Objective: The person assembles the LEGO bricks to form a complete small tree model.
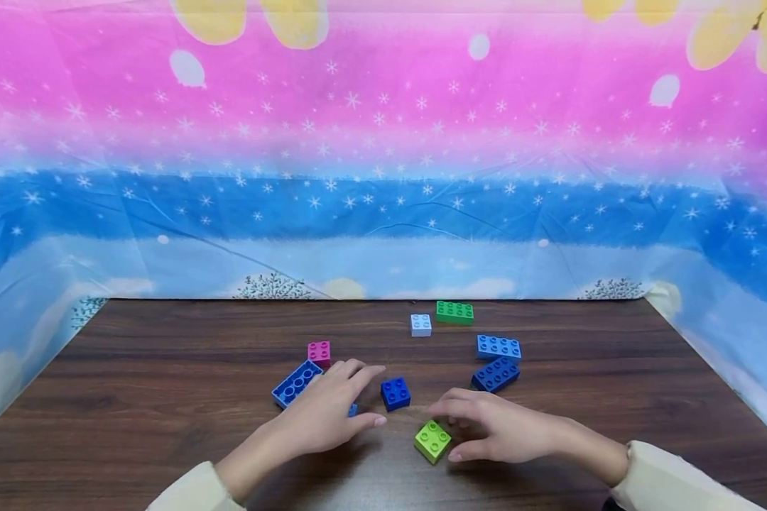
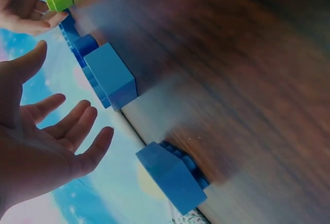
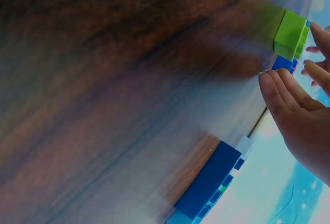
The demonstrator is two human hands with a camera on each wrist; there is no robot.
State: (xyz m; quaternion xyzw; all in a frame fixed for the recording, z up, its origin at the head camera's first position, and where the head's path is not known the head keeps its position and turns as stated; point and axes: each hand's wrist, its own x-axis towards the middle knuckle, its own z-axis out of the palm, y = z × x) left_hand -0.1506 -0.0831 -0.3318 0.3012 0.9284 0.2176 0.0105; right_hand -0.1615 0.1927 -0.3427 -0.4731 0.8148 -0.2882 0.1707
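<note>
My left hand [image 1: 322, 408] hovers with spread, relaxed fingers and holds nothing. Beneath it, a light blue brick [image 1: 353, 410] is mostly hidden in the head view, but the left wrist view shows this brick [image 2: 113, 74] beyond the fingers. An upturned blue brick [image 1: 297, 384] lies to its left, studs down. Right of the left fingertips sits a dark blue square brick [image 1: 395, 394]. My right hand [image 1: 505, 426] has loosely bent fingers beside a lime green square brick [image 1: 432, 441]; in the right wrist view a gap separates the fingers from the lime brick [image 3: 290, 35].
Behind the left hand is a pink brick [image 1: 319, 353]. A dark blue long brick [image 1: 496, 375] and a mid-blue long brick [image 1: 498, 347] lie beyond the right hand. Farther back are a pale blue brick [image 1: 420, 325] and a green brick [image 1: 454, 312], near a patterned cloth [image 1: 383, 213].
</note>
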